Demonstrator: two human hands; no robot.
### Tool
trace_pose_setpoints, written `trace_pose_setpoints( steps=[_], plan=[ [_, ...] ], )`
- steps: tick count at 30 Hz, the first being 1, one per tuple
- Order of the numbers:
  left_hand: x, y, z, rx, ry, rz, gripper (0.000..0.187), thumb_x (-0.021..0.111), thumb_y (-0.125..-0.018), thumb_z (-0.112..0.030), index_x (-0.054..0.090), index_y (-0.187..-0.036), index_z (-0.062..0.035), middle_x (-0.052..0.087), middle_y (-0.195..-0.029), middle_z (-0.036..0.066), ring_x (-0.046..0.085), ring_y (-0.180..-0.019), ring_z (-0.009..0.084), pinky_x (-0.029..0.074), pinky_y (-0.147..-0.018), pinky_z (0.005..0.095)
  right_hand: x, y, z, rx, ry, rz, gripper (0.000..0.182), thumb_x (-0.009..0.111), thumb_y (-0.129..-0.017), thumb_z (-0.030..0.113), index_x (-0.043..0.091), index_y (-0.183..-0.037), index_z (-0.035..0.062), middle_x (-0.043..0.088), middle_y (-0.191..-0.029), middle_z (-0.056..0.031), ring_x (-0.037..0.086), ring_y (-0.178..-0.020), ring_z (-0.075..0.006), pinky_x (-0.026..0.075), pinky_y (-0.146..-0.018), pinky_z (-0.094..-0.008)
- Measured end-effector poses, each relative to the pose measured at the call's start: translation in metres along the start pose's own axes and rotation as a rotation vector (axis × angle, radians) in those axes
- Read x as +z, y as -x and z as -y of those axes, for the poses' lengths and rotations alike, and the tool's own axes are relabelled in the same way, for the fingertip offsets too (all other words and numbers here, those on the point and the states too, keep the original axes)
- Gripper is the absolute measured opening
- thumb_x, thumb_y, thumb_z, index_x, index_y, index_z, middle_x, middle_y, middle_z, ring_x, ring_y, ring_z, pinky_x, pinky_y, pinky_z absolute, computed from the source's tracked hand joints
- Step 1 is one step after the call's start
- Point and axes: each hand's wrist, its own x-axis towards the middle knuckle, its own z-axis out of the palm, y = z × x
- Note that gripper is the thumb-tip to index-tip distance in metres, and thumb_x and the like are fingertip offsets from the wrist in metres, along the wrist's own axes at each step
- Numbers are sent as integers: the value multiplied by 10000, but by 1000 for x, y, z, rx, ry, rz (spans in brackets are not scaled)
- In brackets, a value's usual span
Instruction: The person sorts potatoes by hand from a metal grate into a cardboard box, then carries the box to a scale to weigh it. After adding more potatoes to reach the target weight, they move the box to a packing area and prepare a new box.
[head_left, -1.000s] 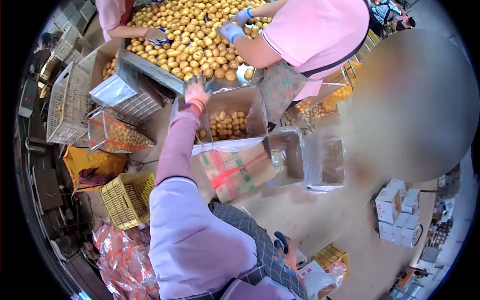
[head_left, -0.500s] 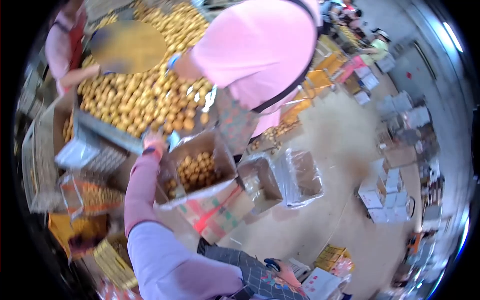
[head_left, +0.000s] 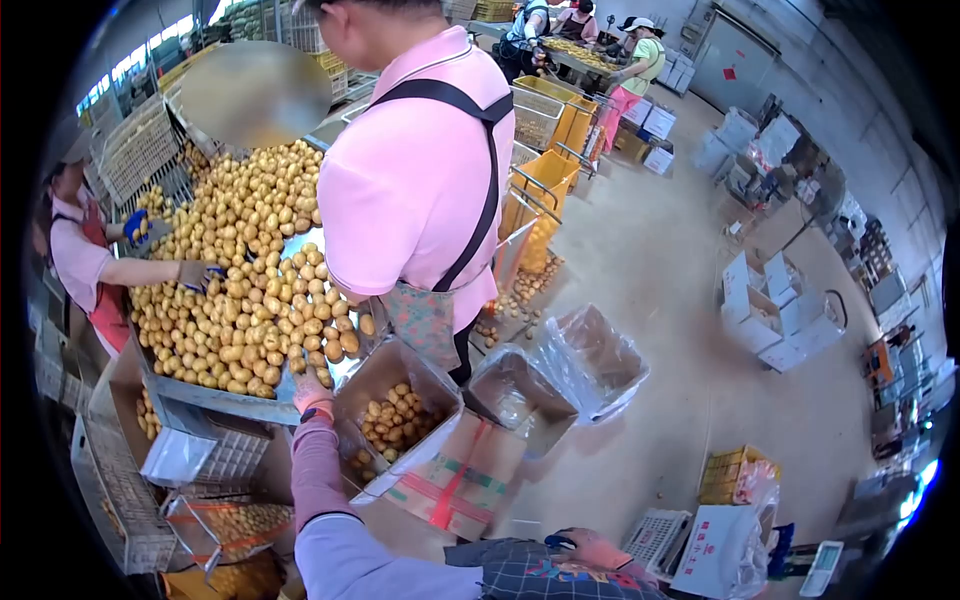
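Left hand (head_left: 312, 392), gloved, reaches up to the near edge of the sorting table (head_left: 215, 402), at the rim of the fruit heap (head_left: 235, 280). Fingers look curled over the edge or around a fruit; too small and blurred to tell whether anything is gripped.

Right hand (head_left: 592, 548) hangs low by the checked apron at the wearer's side, fingers loosely bent; cannot tell whether it holds anything.

Lined carton (head_left: 395, 420) stands just right of the left hand, below the table edge, partly filled with the same yellow-brown round fruit. A second lined carton (head_left: 515, 395) beside it looks empty, a loose plastic liner (head_left: 600, 360) further right.

A co-worker in a pink shirt (head_left: 410, 180) stands tight against the table and cartons; another person's gloved hand (head_left: 200, 273) works the heap from the far left.

Judgement: the step looks like picking fruit from the heap's edge into the carton. Done well, that means taking from the near rim only, a short drop into the carton, no rolling fruit off the lip, and keeping the elbow clear of the co-worker
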Motion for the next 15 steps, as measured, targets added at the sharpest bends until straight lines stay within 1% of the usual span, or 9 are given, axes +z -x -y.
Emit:
trace_pose_setpoints(
  steps=[2,4,6,10,11,12,13,14,15],
  plan=[
    [17,-17,6,-64,11,-47,478,683,-748,-263,571,-1201,-156,539,-1226,213,617,-1005,378,513,-825,444,15,-5,-11,-79,57,-42,544,632,-841,472,589,-1242,107,594,-1216,-146,555,-1125,-304,428,-977,-378],
    [25,-33,20,-56,-5,-94,430,662,-760,-254,596,-1173,-154,583,-1165,213,621,-990,387,512,-823,442,22,-7,-11,-94,115,-39,443,567,-872,348,594,-1223,79,574,-1258,-161,534,-1166,-314,410,-1007,-409],
    [28,-46,21,-178,224,22,375,633,-770,-222,629,-1137,-148,628,-1066,245,619,-965,421,511,-822,441,17,-1,-3,-98,98,-28,441,570,-871,343,593,-1227,84,576,-1257,-158,538,-1162,-315,414,-1002,-405],
    [70,-47,11,-364,1487,-552,362,656,-855,-260,598,-1066,28,631,-962,71,568,-797,207,487,-723,374,27,16,-18,-71,25,-37,433,568,-875,336,594,-1229,88,582,-1248,-162,541,-1157,-323,423,-993,-404],
    [10,25,-31,-418,1654,-402,362,644,-882,-283,583,-1096,2,617,-1000,66,572,-837,193,483,-724,358,29,20,-20,-68,15,-46,433,568,-875,336,594,-1229,88,582,-1248,-162,541,-1157,-323,423,-993,-404],
    [34,41,-24,-436,1859,-169,345,638,-885,-279,580,-1116,-30,601,-1014,59,562,-819,179,477,-708,331,31,23,-21,-18,20,-103,425,553,-891,338,589,-1234,89,595,-1233,-146,551,-1149,-309,424,-993,-403],
    [62,72,-28,-245,1859,-140,277,610,-903,-285,589,-1078,-71,582,-968,37,555,-790,158,484,-699,318,34,27,-21,33,24,-157,418,537,-908,340,584,-1239,89,608,-1218,-131,562,-1142,-295,425,-994,-401],
    [15,145,-72,-239,1949,109,195,597,-912,-274,589,-1013,-107,544,-876,5,543,-727,137,493,-640,301,38,25,-25,34,8,-167,418,537,-908,340,584,-1239,89,608,-1218,-131,562,-1142,-295,425,-994,-401],
    [57,175,-78,-323,2019,398,162,582,-921,-298,573,-946,-139,510,-830,-16,527,-684,101,490,-592,278,42,17,-30,98,-378,-242,409,512,-929,349,579,-1244,97,616,-1198,-124,568,-1137,-281,430,-996,-401]
  ],
)
